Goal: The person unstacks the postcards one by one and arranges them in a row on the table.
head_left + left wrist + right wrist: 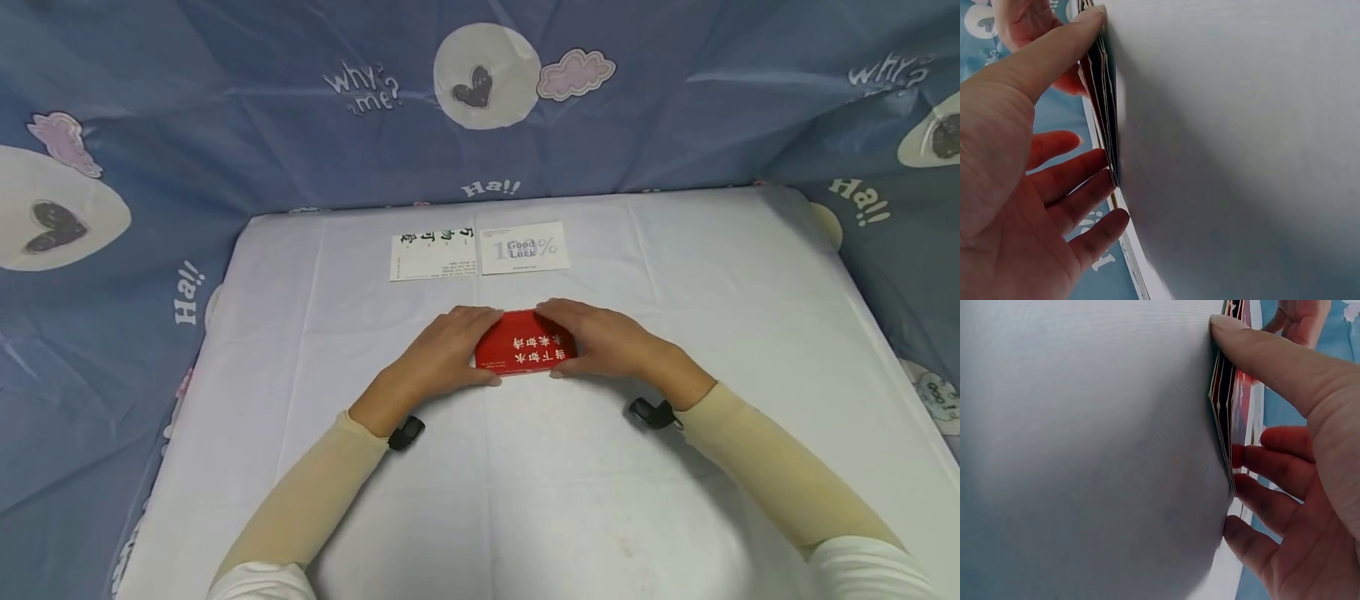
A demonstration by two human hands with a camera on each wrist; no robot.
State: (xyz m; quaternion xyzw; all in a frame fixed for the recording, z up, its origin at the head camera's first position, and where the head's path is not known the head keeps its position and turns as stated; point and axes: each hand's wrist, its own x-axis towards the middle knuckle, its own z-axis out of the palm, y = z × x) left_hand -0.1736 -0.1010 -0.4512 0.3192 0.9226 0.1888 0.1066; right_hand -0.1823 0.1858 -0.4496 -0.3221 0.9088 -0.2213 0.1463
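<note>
A small stack of cards with a red top card (517, 343) printed in white characters lies between both hands over the white table. My left hand (450, 350) grips its left end, thumb on the near edge and fingers toward the far edge. At the right end, my right hand (611, 342) grips it the same way. Layered edges of the stack (1102, 94) show in the left wrist view, with small gaps between the cards. In the right wrist view the thumb (1266, 353) presses on those edges, and the fingertips meet the stack's far end.
Beyond the hands, two white cards lie side by side: one with large black characters (432, 257), one reading "Good Luck" (525, 258). A white cloth (555, 500) covers the table. Blue printed fabric (285, 108) rises at the back and sides.
</note>
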